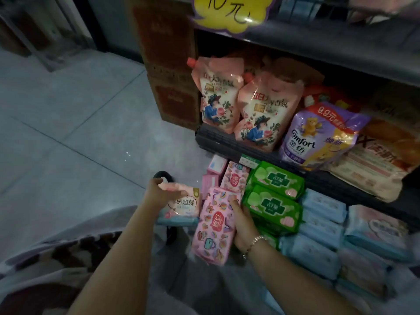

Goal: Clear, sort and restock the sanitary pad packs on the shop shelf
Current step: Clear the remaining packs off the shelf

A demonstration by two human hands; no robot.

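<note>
A person crouched at a shop shelf (238, 145) works among sanitary pad packs at floor level. The left hand (159, 193) lies over the top of a pale pink-and-blue pack (181, 206), fingers curled onto its upper edge. The right hand (242, 226), a bracelet (254, 243) at the wrist, grips the right side of a long pink pack (213, 226) printed with cups and rainbows, held tilted just beside the pale one.

Behind the held pink pack stands one more pack of the same print (235, 178), and left of it two plain pink packs (214, 168), one behind the other. To the right, two green packs (276, 196) lie in full view one in front of the other, with the edge of a third showing below them by the wrist. Further right are rows of light blue packs (318, 226); blur prevents an exact count.

On the shelf above stand two pink spouted pouches (238, 103) with a flower-and-figure print, one purple pouch (318, 135) marked Comfort, and one orange-and-white bag (377, 160) at the right edge. A yellow price sign (227, 12) hangs overhead. Grey floor tiles (79, 123) stretch away to the left.
</note>
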